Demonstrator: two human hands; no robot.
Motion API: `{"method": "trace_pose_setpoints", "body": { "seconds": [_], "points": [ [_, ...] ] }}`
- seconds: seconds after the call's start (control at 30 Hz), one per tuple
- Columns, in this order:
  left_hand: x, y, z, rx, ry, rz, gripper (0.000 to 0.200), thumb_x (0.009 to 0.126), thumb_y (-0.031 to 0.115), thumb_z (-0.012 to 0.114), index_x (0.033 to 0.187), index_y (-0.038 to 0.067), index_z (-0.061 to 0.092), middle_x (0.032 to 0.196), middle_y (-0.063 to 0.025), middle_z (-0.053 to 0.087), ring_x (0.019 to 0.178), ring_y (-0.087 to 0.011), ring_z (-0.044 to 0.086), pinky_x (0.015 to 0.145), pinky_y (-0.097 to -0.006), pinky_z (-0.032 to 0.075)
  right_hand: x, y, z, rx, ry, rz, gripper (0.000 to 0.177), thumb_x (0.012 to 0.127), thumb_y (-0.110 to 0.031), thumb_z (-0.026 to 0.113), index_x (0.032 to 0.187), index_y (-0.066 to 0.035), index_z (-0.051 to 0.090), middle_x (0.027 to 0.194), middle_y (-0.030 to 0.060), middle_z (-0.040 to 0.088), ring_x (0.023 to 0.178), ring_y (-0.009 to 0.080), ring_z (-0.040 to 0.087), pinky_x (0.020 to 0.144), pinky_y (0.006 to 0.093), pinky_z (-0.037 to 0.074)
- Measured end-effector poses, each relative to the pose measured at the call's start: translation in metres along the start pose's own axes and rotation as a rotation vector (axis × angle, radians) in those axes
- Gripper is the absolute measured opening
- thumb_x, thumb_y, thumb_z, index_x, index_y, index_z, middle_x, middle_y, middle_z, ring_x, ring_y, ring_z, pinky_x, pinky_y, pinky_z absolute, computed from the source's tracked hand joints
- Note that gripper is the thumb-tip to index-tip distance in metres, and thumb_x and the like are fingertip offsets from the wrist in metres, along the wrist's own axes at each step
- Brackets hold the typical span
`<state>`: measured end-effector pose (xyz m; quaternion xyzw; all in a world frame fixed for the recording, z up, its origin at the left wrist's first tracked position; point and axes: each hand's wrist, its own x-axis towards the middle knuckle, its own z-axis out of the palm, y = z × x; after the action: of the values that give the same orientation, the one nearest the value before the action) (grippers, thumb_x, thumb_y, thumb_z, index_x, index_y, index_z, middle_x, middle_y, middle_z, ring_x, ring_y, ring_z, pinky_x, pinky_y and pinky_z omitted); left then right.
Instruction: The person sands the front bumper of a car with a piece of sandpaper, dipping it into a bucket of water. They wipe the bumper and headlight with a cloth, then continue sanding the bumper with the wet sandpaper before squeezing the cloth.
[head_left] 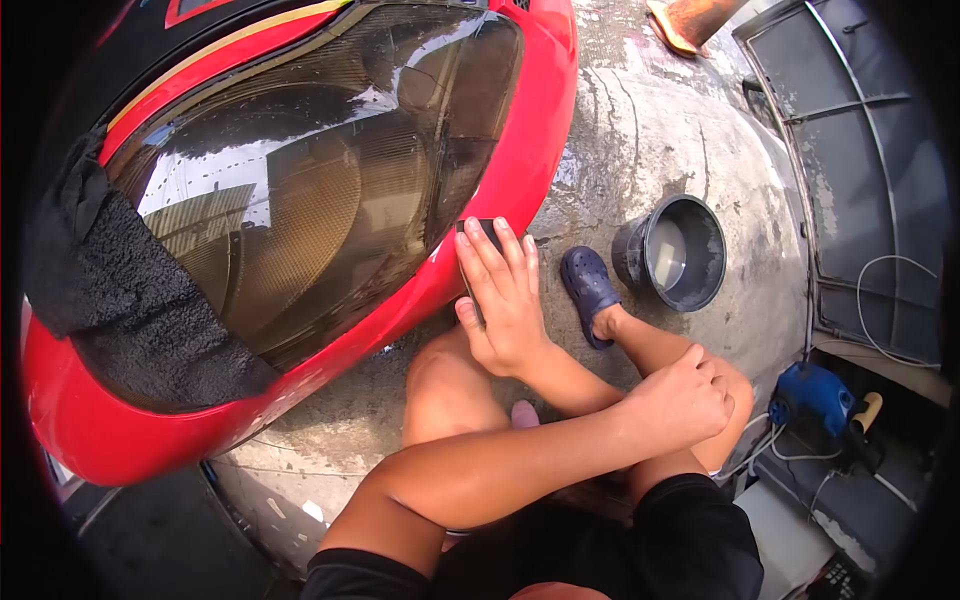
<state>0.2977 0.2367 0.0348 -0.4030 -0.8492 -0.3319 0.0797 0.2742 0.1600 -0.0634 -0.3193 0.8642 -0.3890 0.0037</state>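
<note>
- One red vehicle panel [540, 130] stood before you, framing one headlight [300, 200].
- One black cloth [160, 300] covered the headlight's lower-left end.
- One bucket [632, 250] stood on the concrete, just beside one dark blue clog [586, 290] on your foot.
- Your right hand [503, 290] lay flat, fingers extended and slightly parted, over one dark pad [488, 229] at the panel's edge, beside the headlight.
- Your left hand [680, 400] was curled into a fist at your knee; its contents could not be determined.
</note>
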Motion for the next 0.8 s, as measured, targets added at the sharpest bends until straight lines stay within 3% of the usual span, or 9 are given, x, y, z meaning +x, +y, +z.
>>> {"method": "trace_pose_setpoints", "body": {
  "seconds": [0.13,0.27,0.4,0.47,0.53,0.63,0.73,0.77,0.8],
  "points": [
    [0.002,0.004,0.004,-0.031,0.038,-0.011,0.013,0.088,0.018,0.069,0.095,0.010,0.077,0.092,-0.0003,0.075,0.092,-0.0193,0.071,0.087,-0.0383,0.049,0.039,0.031,-0.012,-0.263,0.063,0.156,0.063,0.110,-0.031,0.051,0.168,-0.009,0.041,0.177,0.0123,0.034,0.165,0.0474,0.020,0.127,0.0742,0.010],
    [0.001,0.002,-0.010,0.002,0.073,0.019,0.013,0.088,0.017,0.070,0.095,0.009,0.078,0.092,-0.0013,0.076,0.094,-0.0201,0.072,0.088,-0.0385,0.049,-0.002,-0.027,-0.010,-0.056,-0.089,0.032,0.066,0.110,-0.032,0.051,0.168,-0.004,0.040,0.177,0.0169,0.033,0.165,0.0449,0.021,0.128,0.0721,0.010],
    [0.004,0.004,0.006,-0.034,0.077,-0.015,0.014,0.088,0.018,0.069,0.094,0.010,0.078,0.090,-0.0017,0.076,0.094,-0.0200,0.072,0.089,-0.0375,0.048,0.039,0.016,-0.013,-0.207,0.047,0.198,0.067,0.109,-0.031,0.052,0.169,-0.004,0.037,0.176,0.0134,0.035,0.163,0.0471,0.022,0.128,0.0730,0.011],
    [0.004,0.003,0.006,-0.039,0.095,-0.024,0.014,0.088,0.018,0.069,0.093,0.010,0.078,0.089,-0.0020,0.076,0.094,-0.0197,0.072,0.087,-0.0372,0.048,0.025,-0.012,-0.013,-0.151,0.014,0.112,0.067,0.108,-0.031,0.053,0.168,-0.004,0.039,0.176,0.0145,0.035,0.163,0.0471,0.022,0.128,0.0719,0.013],
    [0.003,-0.001,0.006,-0.042,0.094,-0.019,0.014,0.088,0.019,0.068,0.092,0.010,0.078,0.088,-0.0021,0.076,0.092,-0.0193,0.072,0.085,-0.0372,0.048,0.001,-0.026,-0.013,-0.043,-0.038,0.062,0.064,0.109,-0.027,0.052,0.166,-0.001,0.041,0.174,0.0207,0.037,0.161,0.0450,0.030,0.130,0.0646,0.019],
    [0.002,-0.003,0.008,-0.032,0.098,-0.034,0.013,0.089,0.019,0.068,0.090,0.010,0.078,0.087,-0.0020,0.076,0.090,-0.0190,0.072,0.083,-0.0376,0.048,0.010,0.003,-0.033,0.415,0.266,0.262,0.055,0.113,-0.022,0.049,0.164,0.001,0.044,0.166,0.0204,0.048,0.152,0.0362,0.047,0.126,0.0559,0.033],
    [0.002,-0.004,0.005,-0.029,0.117,-0.047,0.013,0.089,0.019,0.068,0.089,0.010,0.077,0.086,-0.0019,0.076,0.089,-0.0193,0.073,0.083,-0.0380,0.048,0.024,0.025,-0.067,1.206,0.460,0.565,0.047,0.115,-0.023,0.049,0.155,0.001,0.053,0.155,0.0162,0.059,0.141,0.0264,0.059,0.117,0.0448,0.049],
    [0.002,-0.003,0.005,-0.036,0.126,-0.048,0.013,0.089,0.019,0.067,0.089,0.010,0.077,0.086,-0.0019,0.076,0.088,-0.0194,0.073,0.083,-0.0381,0.049,0.022,0.034,-0.071,1.386,0.446,0.555,0.031,0.112,-0.016,0.059,0.138,0.001,0.061,0.141,0.0169,0.067,0.130,0.0242,0.066,0.110,0.0405,0.054],
    [0.002,-0.003,0.004,-0.043,0.126,-0.044,0.013,0.089,0.019,0.067,0.089,0.010,0.077,0.086,-0.0021,0.076,0.088,-0.0196,0.073,0.083,-0.0381,0.049,0.021,0.035,-0.068,1.298,0.437,0.535,0.027,0.109,-0.013,0.064,0.132,0.001,0.061,0.135,0.0157,0.069,0.126,0.0234,0.067,0.110,0.0409,0.055]
  ]
}}
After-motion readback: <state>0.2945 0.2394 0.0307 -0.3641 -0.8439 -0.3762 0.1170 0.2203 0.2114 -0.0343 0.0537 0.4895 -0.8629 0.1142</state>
